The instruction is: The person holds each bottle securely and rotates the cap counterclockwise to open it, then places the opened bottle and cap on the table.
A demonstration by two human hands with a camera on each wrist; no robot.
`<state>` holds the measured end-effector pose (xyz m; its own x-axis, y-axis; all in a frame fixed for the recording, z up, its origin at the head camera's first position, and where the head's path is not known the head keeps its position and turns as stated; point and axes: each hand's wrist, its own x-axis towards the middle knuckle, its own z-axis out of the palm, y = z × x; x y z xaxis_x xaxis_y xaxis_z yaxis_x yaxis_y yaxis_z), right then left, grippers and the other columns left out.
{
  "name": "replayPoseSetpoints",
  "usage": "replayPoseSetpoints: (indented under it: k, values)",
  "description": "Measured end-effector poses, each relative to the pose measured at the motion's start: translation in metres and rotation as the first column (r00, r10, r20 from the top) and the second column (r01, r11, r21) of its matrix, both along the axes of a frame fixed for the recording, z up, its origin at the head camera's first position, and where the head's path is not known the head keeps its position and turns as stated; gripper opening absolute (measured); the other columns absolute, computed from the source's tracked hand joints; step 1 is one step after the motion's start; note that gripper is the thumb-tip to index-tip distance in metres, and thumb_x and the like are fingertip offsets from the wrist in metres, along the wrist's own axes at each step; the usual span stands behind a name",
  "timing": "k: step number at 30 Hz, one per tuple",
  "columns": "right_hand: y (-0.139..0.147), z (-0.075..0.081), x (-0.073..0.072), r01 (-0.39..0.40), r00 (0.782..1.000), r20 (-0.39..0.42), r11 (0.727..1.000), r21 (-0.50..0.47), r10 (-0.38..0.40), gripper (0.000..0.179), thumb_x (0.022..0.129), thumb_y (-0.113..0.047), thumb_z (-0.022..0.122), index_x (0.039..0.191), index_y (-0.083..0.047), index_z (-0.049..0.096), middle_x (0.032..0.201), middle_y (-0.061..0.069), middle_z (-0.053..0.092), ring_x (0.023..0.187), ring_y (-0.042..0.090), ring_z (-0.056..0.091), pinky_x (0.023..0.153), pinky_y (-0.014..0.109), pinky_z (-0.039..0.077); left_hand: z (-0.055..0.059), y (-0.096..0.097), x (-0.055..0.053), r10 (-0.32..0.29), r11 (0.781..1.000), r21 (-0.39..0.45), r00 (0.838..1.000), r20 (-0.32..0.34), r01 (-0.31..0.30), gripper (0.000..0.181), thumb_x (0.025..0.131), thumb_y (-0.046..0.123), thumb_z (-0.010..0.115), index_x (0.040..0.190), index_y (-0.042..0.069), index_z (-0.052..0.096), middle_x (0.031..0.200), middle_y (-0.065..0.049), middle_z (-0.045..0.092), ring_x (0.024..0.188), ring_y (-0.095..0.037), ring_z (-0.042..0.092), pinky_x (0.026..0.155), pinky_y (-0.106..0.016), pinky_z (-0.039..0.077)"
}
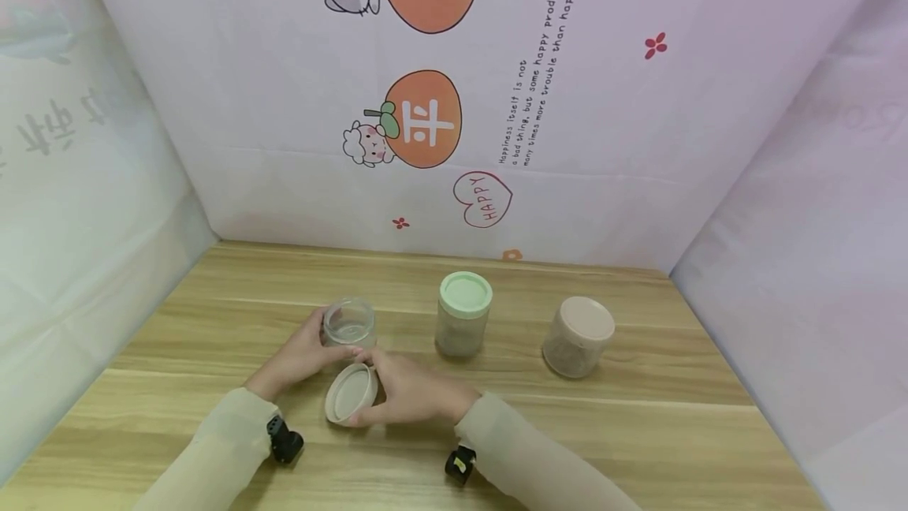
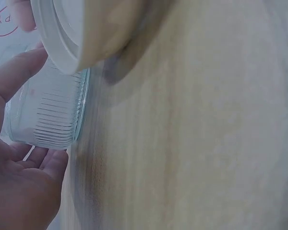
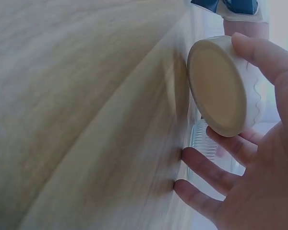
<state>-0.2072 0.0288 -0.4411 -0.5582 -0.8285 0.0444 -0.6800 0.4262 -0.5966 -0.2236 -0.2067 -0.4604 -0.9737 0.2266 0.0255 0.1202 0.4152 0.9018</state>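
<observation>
Head view takes in a white cloth screen with orange cartoon prints [image 1: 603, 211] behind a pale wood-grained tabletop [image 1: 681, 448], on which a nudged jar could probably skid. Above it, the right hand [image 1: 414, 391] pinches the lid between thumb and fingers, the outer fingers spread low near the wood; held only by its edge, the piece could twist loose. The left hand [image 1: 301, 355] curls round its jar, thumb on the near side, and uneven pressure there might tip the glass. A squat, translucent jar with a beige top [image 1: 578, 341] stands furthest right, well apart from both hands, so it seems at little risk. Between, a translucent cylindrical jar with a pale green lid [image 1: 461, 330] stands beyond the right hand; a careless outward swing of the knuckles could knock it. The lidless clear glass jar [image 1: 350, 328] stands upright in the left hand's grip, and would likely chip if struck. Smallest is the round beige lid [image 1: 351, 394], tilted just in front of that jar, hollow side facing up (whether its lower rim touches the wood, I cannot tell). Dropped, it could roll away on its edge; set down at this slant, it could catch the left thumb, which lies close by
</observation>
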Motion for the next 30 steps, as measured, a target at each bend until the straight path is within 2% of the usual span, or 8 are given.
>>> replayPoseSetpoints:
  k: [3, 8, 11, 14, 23, 30]
  values:
    - [-0.001, 0.000, 0.000, 0.008, 1.000, -0.016, 1.000, 0.013, -0.008, 0.082, 0.087, -0.052, 0.074, 0.145, -0.006, 0.039, 0.138, 0.006, 0.053, 0.121, 0.008, 0.051, 0.099, 0.023, 0.043, 0.000, 0.000, 0.000, -0.006, 1.000, -0.003, 1.000, -0.002, 0.006, 0.090, 0.087, 0.027, 0.082, 0.149, -0.006, 0.026, 0.146, -0.029, 0.039, 0.136, -0.048, 0.037, 0.111, -0.062, 0.029]
    - [-0.005, -0.004, 0.001, 0.037, 0.998, -0.060, 0.995, 0.092, -0.032, 0.088, 0.086, -0.058, 0.073, 0.150, -0.010, 0.037, 0.153, 0.002, 0.041, 0.134, 0.016, 0.044, 0.108, 0.035, 0.039, 0.001, 0.000, 0.001, -0.009, 1.000, -0.006, 1.000, -0.008, 0.009, 0.089, 0.087, 0.028, 0.081, 0.148, -0.007, 0.027, 0.146, -0.029, 0.039, 0.136, -0.048, 0.037, 0.111, -0.061, 0.029]
    - [-0.006, -0.006, 0.003, 0.079, 0.996, -0.059, 0.987, 0.141, -0.072, 0.088, 0.083, -0.063, 0.073, 0.150, -0.016, 0.039, 0.150, -0.005, 0.044, 0.134, 0.019, 0.043, 0.108, 0.043, 0.038, 0.002, 0.000, 0.001, -0.006, 1.000, -0.005, 1.000, -0.007, 0.006, 0.088, 0.087, 0.027, 0.081, 0.147, -0.007, 0.027, 0.145, -0.029, 0.040, 0.136, -0.048, 0.038, 0.111, -0.061, 0.029]
    - [-0.008, -0.005, 0.005, 0.110, 0.993, -0.054, 0.980, 0.165, -0.102, 0.086, 0.081, -0.065, 0.073, 0.148, -0.021, 0.042, 0.144, -0.011, 0.049, 0.131, 0.021, 0.043, 0.106, 0.046, 0.037, 0.003, 0.001, 0.001, -0.009, 1.000, -0.009, 1.000, -0.011, 0.008, 0.088, 0.087, 0.027, 0.081, 0.148, -0.007, 0.027, 0.145, -0.029, 0.040, 0.136, -0.047, 0.038, 0.112, -0.060, 0.029]
    - [-0.014, -0.001, 0.009, 0.123, 0.989, -0.104, 0.972, 0.199, -0.104, 0.079, 0.083, -0.058, 0.076, 0.146, -0.024, 0.044, 0.144, -0.015, 0.050, 0.131, 0.024, 0.043, 0.107, 0.057, 0.033, 0.004, 0.002, 0.000, -0.007, 1.000, -0.016, 1.000, -0.009, 0.007, 0.089, 0.087, 0.028, 0.081, 0.149, -0.005, 0.027, 0.146, -0.028, 0.041, 0.136, -0.047, 0.038, 0.112, -0.060, 0.028]
    - [-0.012, -0.001, 0.010, 0.112, 0.991, -0.095, 0.975, 0.194, -0.095, 0.083, 0.081, -0.057, 0.078, 0.148, -0.024, 0.041, 0.146, -0.014, 0.048, 0.134, 0.023, 0.040, 0.109, 0.058, 0.030, 0.004, 0.002, 0.002, -0.015, 1.000, -0.021, 1.000, -0.001, 0.015, 0.090, 0.087, 0.029, 0.081, 0.150, -0.005, 0.026, 0.146, -0.029, 0.039, 0.136, -0.049, 0.037, 0.111, -0.061, 0.029]
